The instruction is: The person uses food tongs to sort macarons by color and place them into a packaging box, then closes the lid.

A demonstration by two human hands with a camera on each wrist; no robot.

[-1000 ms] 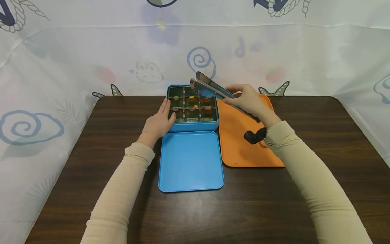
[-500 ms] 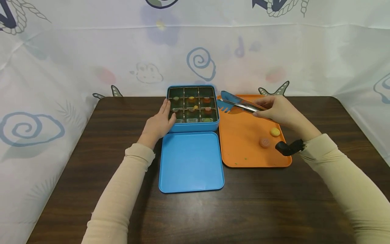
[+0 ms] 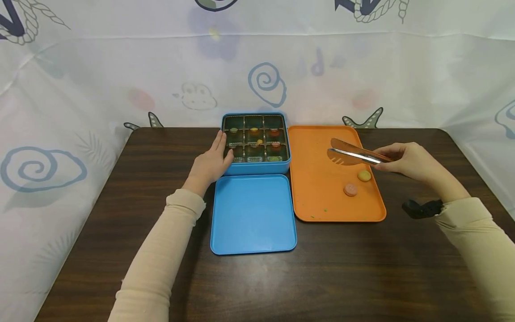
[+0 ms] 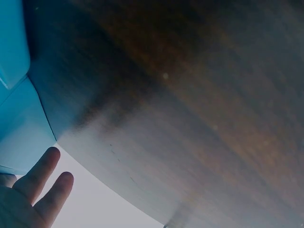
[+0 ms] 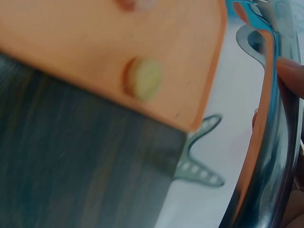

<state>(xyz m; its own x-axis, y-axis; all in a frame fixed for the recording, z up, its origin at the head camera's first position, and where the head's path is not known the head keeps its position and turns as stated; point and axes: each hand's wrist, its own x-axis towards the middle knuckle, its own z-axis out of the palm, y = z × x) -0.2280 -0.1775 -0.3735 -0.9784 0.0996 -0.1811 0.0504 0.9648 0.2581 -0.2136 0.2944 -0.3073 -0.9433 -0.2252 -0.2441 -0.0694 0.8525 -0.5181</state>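
Observation:
In the head view my left hand [image 3: 209, 167], fingers straight, rests against the left side of a blue box [image 3: 257, 168] with a grid of dark compartments. Small coloured pieces sit in several of them; the back row shows none. My right hand [image 3: 414, 163] grips metal tongs [image 3: 358, 155] over the right part of an orange tray [image 3: 318, 179]. The tongs' ends are apart, with nothing seen between them. Two small round pieces lie on the tray: a yellow one [image 3: 364, 175] just below the tongs and a pinkish one [image 3: 350, 190] nearer me.
A flat blue lid or tray [image 3: 253, 214] lies in front of the box, beside the orange tray. Tiny green bits [image 3: 325, 210] dot the tray's near end. Behind the dark wooden table [image 3: 342, 268] hangs a white printed cloth [image 3: 314, 80].
The tongs in my right hand have moved from above the box to the right, over the orange tray, uncovering the two round pieces. My left hand has stayed at the box.

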